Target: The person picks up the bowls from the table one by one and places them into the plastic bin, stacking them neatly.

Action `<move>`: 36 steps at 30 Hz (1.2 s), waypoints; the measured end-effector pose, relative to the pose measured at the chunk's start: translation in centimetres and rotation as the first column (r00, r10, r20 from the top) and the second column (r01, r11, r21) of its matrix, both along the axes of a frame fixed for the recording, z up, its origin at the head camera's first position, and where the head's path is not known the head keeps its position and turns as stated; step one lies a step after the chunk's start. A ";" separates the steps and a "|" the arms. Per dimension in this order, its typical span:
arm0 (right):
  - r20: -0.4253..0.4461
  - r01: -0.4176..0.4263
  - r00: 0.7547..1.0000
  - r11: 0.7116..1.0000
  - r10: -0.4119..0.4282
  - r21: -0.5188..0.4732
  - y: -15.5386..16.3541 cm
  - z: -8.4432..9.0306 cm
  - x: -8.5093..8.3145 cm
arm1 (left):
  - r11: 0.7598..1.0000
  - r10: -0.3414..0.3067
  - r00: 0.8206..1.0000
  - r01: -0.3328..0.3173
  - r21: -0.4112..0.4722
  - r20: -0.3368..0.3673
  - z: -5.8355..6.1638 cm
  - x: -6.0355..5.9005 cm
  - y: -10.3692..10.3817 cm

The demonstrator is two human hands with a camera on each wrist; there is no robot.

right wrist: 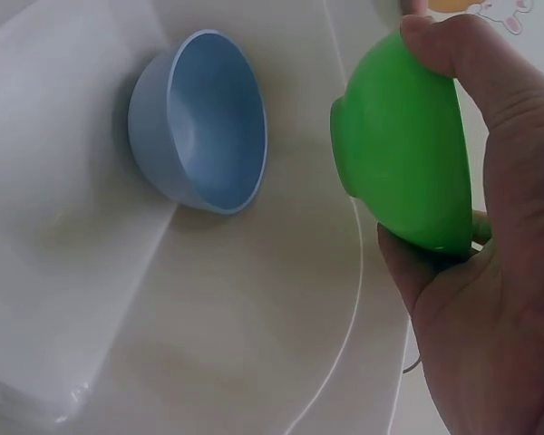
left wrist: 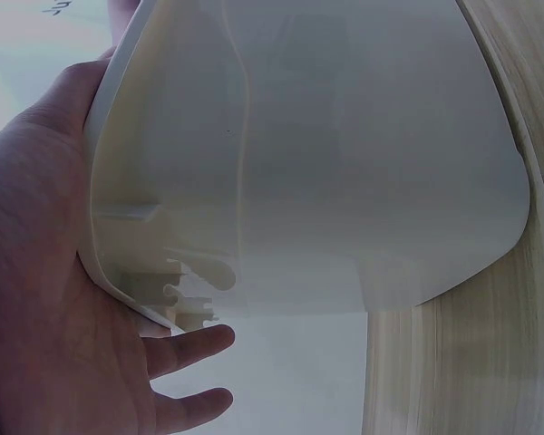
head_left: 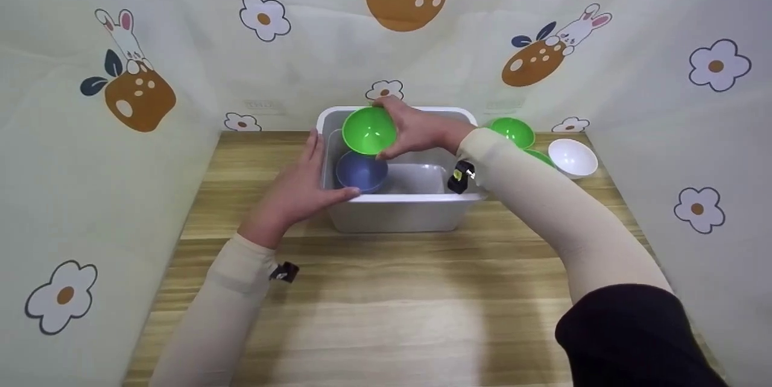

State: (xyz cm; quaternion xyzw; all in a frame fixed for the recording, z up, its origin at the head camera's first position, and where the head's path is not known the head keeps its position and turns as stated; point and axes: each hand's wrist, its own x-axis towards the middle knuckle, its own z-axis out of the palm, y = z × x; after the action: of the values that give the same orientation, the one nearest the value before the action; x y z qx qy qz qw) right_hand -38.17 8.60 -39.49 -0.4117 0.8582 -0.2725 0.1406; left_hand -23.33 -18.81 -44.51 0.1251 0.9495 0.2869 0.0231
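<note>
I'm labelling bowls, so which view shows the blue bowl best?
The right wrist view: the blue bowl appears whole there, inside and outer side both visible. The head view shows it in the bin, partly covered by the held green bowl; the left wrist view doesn't show it.

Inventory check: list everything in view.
Table: one, brown, beneath
Bin: one, grey, on table
Blue bowl: one, blue, in bin
Held bowl: one, green, right hand
Green bowl: one, green, right of bin
Occluded piece: one, green, beside it
White bowl: one, white, far right
Printed walls: three, cream, around table
Wrist devices: two, black, wrists
Sleeves: two cream, one black, arms
Left hand: one, bare, bin's left rim
Right hand: one, bare, gripping held bowl
</note>
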 end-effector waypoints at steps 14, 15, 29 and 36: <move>0.033 -0.050 0.998 0.997 0.048 0.051 -1.7 -2.0 -0.1 | 1.000 -0.001 1.000 0.001 0.021 -0.006 0.0 0.0 0.1; 0.030 -0.052 0.998 0.997 0.050 0.054 -1.8 -2.1 -0.1 | 1.000 -0.001 1.000 0.001 0.022 -0.006 0.0 0.0 0.1; -0.061 -0.063 0.995 0.979 0.076 0.193 -2.7 -3.2 0.2 | 1.000 0.007 1.000 -0.007 0.014 -0.002 0.0 0.1 0.1; -0.141 -0.092 0.981 0.962 0.131 0.258 -3.2 -3.8 0.3 | 1.000 0.012 1.000 -0.012 0.017 -0.004 0.0 0.0 0.1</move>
State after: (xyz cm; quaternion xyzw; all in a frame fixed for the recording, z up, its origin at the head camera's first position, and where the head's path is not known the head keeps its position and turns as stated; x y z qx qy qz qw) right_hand -37.83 5.40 -43.24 -0.4585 0.8695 -0.1203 0.1388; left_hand -23.29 -18.74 -44.47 0.1201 0.9478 0.2950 0.0184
